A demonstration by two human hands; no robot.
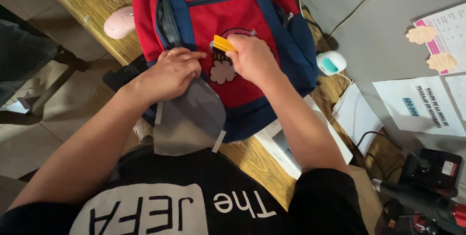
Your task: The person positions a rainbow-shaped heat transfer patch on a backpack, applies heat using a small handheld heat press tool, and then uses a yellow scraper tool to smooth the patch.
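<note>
A small white, cloud-shaped decal (pixel 222 71) sat on the red front pocket of a red and navy backpack (pixel 228 31) that stood on the wooden counter (pixel 87 7), at the centre of the frame. The right hand (pixel 252 59) was closed around a yellow squeegee (pixel 223 43), its edge pressed just above the decal. The left hand (pixel 170 72) lay flat beside it, fingers together, pinning the fabric and the top edge of a grey backing sheet (pixel 189 118) that hung down over the lower pocket toward the person's black shirt. The risk, as I judged it, lay in the soft, padded fabric: it could give under the squeegee, so a stroke might leave the decal wrinkled or with a lifted edge. If the left hand eased off, the pocket might bunch and drag the decal askew. The loose grey sheet could also fold back onto the work or slip off the counter edge. Further out, a pink computer mouse (pixel 119 22) sat at upper left, a small white and teal device (pixel 331 62) at the right of the bag, and cables and papers (pixel 417 104) lay at the right; the bag leaning that way could nudge them.
</note>
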